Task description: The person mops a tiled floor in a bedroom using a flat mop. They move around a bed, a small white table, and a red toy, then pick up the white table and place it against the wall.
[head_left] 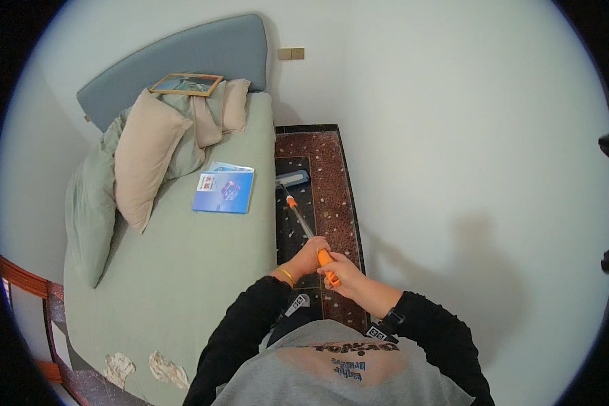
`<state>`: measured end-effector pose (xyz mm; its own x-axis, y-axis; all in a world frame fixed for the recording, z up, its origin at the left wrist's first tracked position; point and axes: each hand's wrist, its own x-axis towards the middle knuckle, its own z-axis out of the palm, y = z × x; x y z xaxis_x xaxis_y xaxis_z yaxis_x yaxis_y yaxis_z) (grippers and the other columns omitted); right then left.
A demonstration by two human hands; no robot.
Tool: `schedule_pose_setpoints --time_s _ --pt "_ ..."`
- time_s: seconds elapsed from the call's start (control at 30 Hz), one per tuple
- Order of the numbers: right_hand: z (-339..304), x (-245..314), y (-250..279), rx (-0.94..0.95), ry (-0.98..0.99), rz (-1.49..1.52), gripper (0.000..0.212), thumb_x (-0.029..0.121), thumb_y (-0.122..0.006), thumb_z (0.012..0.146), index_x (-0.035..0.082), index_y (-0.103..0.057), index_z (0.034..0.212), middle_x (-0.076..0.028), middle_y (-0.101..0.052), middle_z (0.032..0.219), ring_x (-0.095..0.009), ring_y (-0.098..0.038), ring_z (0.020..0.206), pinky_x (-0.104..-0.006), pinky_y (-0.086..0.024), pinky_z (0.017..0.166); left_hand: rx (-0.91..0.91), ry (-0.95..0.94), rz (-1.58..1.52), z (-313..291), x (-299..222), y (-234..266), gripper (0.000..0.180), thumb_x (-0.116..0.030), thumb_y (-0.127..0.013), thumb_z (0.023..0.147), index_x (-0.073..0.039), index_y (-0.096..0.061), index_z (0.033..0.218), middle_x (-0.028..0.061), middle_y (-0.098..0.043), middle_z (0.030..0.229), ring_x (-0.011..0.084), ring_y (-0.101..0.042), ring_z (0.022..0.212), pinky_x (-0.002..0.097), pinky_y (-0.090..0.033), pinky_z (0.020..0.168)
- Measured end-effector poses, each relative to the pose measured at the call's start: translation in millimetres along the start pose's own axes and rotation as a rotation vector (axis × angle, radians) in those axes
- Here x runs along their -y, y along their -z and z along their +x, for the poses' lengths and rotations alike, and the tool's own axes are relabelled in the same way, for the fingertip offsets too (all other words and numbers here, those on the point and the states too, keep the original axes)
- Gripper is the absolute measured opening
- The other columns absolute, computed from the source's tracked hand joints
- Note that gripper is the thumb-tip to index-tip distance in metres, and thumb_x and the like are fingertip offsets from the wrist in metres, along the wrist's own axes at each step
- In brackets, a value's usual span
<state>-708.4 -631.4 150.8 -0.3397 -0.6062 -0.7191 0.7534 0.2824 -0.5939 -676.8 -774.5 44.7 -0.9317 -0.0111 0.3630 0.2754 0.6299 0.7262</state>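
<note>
A flat mop with a blue-and-white head (292, 178) rests on the dark speckled floor beside the bed. Its thin metal pole (303, 220) with an orange collar slants back toward me. Around the pole, just below the orange grip, my left hand (308, 257) is closed; a yellow bracelet circles that wrist. My right hand (343, 273) is wrapped round the orange handle end (327, 262), slightly nearer my body. Part of the mop head's left end is hidden by the bed's edge.
The bed (203, 271) with a pale green sheet borders the narrow floor strip on the left; a white wall (467, 169) bounds it on the right. Books (224, 191), pillows (149, 155) and a framed picture (187, 84) lie on the bed. Two crumpled cloths (168, 369) lie near its foot.
</note>
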Motion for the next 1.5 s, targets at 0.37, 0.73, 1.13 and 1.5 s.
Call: schedule_pose_setpoints --time_s 0.37,0.73,1.13,1.5 --pt "106 177 22 0.122 0.066 0.04 0.042 0.007 -0.048 0.081 0.007 -0.042 0.123 -0.014 -0.051 0.093 -0.019 -0.054 0.064 -0.0258 -0.042 0.045 -0.009 0.026 -0.117 175 126 57 0.018 -0.011 -0.068 0.061 -0.007 -0.052 0.07 0.0116 -0.053 0.075 0.0324 -0.051 0.079 0.0396 -0.039 0.069" --pt "148 344 63 0.32 0.542 -0.227 0.038 0.013 -0.05 0.088 0.003 -0.044 0.124 -0.017 -0.053 0.111 -0.023 -0.059 0.094 -0.032 -0.05 0.074 0.154 0.202 -0.069 326 226 105 0.018 -0.006 -0.065 0.069 -0.002 -0.047 0.07 0.0109 -0.048 0.068 0.0315 -0.049 0.072 0.0383 -0.039 0.066" --pt "160 441 41 -0.079 0.913 -0.631 0.03 0.018 -0.072 0.068 0.006 -0.059 0.093 -0.011 -0.057 0.098 -0.026 -0.056 0.091 -0.0397 -0.04 0.088 -0.147 0.274 -0.068 368 370 94 0.02 -0.01 -0.064 0.072 -0.004 -0.046 0.068 0.0096 -0.042 0.067 0.0289 -0.044 0.066 0.0393 -0.037 0.063" --pt "213 543 7 -0.32 1.017 -0.362 0.012 0.002 -0.059 0.059 0.006 -0.059 0.071 -0.011 -0.063 0.074 -0.027 -0.062 0.075 -0.042 -0.044 0.084 -0.301 0.257 -0.164 475 419 105 0.026 -0.004 -0.067 0.065 -0.006 -0.041 0.065 0.0108 -0.041 0.066 0.0313 -0.043 0.066 0.0371 -0.035 0.061"
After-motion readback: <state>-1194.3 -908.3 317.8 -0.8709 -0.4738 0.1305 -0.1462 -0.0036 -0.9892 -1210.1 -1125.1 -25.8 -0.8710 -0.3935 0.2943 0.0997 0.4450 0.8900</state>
